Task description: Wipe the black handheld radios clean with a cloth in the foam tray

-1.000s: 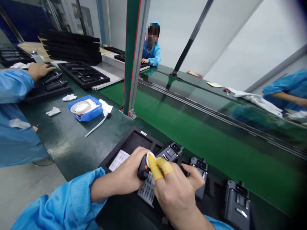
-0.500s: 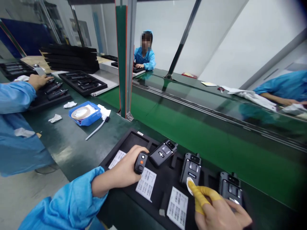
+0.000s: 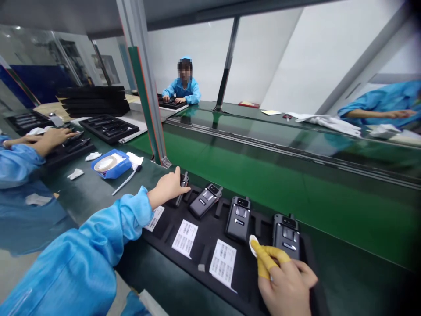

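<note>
My left hand (image 3: 169, 188) is at the tray's left end, over a black handset (image 3: 179, 199) in the leftmost place. Its thumb and index finger are spread apart, and the thumb lies across the handset; the other fingers are hidden. Yellow finger cots cover some fingers of my right hand (image 3: 283, 276), which pinches a white cotton pad (image 3: 252, 245) in front of the rightmost handset (image 3: 286, 235). Two more handsets, one tilted (image 3: 204, 201) and one straighter (image 3: 238, 218), lie between. The black foam tray (image 3: 197, 274) also bears white barcode label sheets (image 3: 223, 263).
A blue bin (image 3: 116, 169) with a tape roll (image 3: 105, 163) and a white-handled brush (image 3: 126, 181) lie left. Beyond the tray runs a green conveyor (image 3: 263, 175), with a metal post (image 3: 144, 79) beside it. Co-workers' hands (image 3: 55, 138) work at another tray at far left.
My left hand has moved left with a handset, which now lies in the leftmost place. My right hand and pad have come off the second handset from the right. The view has shifted.
</note>
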Motion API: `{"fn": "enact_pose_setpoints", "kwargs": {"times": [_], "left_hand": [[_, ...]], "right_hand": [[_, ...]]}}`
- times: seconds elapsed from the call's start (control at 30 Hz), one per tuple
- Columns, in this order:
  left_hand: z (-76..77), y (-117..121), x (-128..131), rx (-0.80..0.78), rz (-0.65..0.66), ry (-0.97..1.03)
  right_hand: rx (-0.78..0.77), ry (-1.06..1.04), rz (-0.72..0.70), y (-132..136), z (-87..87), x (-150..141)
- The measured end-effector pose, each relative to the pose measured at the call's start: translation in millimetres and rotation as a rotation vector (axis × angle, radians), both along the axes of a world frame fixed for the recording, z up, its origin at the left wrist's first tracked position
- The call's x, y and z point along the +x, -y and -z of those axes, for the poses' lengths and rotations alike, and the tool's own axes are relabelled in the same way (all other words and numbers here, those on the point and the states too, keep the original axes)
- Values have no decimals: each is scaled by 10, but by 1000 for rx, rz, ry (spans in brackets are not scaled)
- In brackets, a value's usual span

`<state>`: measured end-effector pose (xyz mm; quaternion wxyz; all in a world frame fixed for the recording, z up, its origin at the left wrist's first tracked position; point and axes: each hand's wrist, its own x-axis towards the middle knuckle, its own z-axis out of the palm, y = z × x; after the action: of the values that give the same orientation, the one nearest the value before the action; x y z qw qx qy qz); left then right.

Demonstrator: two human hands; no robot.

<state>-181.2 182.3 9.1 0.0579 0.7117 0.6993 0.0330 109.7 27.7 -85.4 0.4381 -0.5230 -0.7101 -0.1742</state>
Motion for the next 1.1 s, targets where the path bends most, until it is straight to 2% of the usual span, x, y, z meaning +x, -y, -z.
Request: {"fn": "enact_pose_setpoints", "kwargs": {"times": [0.13,0.23,0.33,0.43,0.57,0.73,0.9,1.0,1.1], "left_hand": [[-49,24,157,33,30,-88],[-93,146,414,67,123,-77],[-27,229,730,45,217,-11],[66,214,904,2,217,61],[49,279,823,-13,260,216],[-59,763,614,56,388,461],[-42,1184,548,-126,388,802],[-11,1248,539,-155,421,910],[27,1243,522,-151,478,956]], "right_hand": [[-36,-62,15,33,-77,-88],[-27,-90,4,29,-108,-109],[-19,-100,0,38,-109,-113],[-31,-77,4,56,-95,-110],[-46,-43,-1,60,-56,-96],[-71,-80,-21,75,-87,-85],[-62,-51,-95,127,-403,-190],[-33,-6,-172,113,-616,-332],[4,58,-224,67,-736,-499]]}}
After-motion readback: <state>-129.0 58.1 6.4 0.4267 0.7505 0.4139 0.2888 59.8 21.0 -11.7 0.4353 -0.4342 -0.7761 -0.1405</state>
